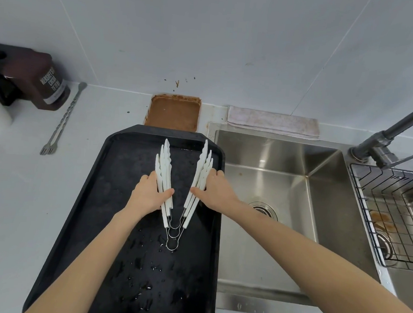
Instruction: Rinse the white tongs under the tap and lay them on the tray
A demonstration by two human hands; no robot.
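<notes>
Head view: several white tongs (181, 186), nested together, are lying spread in a V on the black tray (93, 197), their wire spring loops pointing toward the person and their scalloped tips pointing toward the wall. The left hand (148, 196) is wrapping its fingers (166, 192) around the left bundle of arms, thumb lying across the inner side. The right hand (216, 193) is gripping the right bundle the same way, its fingers curled over the outer edge and its thumb pressing the inner edge. Water droplets are beading on the tray below the wire loops, nearer the person than the fingers. Beyond the fingertips, a brown-stained dish (174, 111) is sitting against the wall, touching the tray's far end. Right of the right hand's fingers, the steel sink (285, 177) is lying open, with a folded cloth (272, 122) behind it, a faucet (395, 131) and a wire rack (394, 210) further right. Well left of the left fingers, a long-handled fork (61, 122) and a brown Hershey's syrup bottle (38, 79) are resting on the counter.
</notes>
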